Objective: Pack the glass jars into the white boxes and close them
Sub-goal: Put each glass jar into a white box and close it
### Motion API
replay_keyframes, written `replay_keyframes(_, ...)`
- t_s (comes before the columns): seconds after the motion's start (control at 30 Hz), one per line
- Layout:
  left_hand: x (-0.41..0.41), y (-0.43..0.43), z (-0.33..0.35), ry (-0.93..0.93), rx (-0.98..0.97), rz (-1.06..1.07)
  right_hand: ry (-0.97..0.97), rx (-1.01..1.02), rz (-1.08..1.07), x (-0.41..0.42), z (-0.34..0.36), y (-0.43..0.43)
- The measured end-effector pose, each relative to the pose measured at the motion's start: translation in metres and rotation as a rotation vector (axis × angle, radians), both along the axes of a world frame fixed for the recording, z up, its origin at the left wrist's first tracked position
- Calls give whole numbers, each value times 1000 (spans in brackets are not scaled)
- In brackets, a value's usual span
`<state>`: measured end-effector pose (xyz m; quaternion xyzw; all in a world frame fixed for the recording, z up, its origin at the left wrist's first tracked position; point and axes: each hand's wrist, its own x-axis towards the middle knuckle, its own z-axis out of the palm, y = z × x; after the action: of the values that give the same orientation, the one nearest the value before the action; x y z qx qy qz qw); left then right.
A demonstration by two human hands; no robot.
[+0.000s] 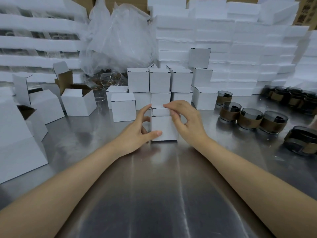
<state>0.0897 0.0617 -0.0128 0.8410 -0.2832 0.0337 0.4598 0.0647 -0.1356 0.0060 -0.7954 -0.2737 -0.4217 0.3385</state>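
A small white box (163,128) stands on the steel table (154,194) in the middle of the view. My left hand (137,133) grips its left side, thumb across the front face. My right hand (185,121) holds its right side, with fingertips pressing the lid flap (160,112) on top. Its contents are hidden. Several dark glass jars (249,118) with brown bands stand to the right. Closed white boxes (159,80) are stacked behind it, and open white boxes (78,102) stand at the left.
Stacks of white foam sheets (240,48) fill the back and right. A crumpled clear plastic bag (120,36) lies at the back centre, with clear glasses (111,79) under it. More jars (301,143) stand at the far right edge.
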Motion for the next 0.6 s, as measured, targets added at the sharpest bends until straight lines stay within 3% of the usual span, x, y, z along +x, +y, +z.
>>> replay_keyframes(0.33, -7, -2, 2, -19, 48, 39, 28, -242, 0, -3, 2, -2)
replay_keyframes(0.6, -6, -2, 4, 37, -13, 84, 192, -354, -13, -3, -1, 5)
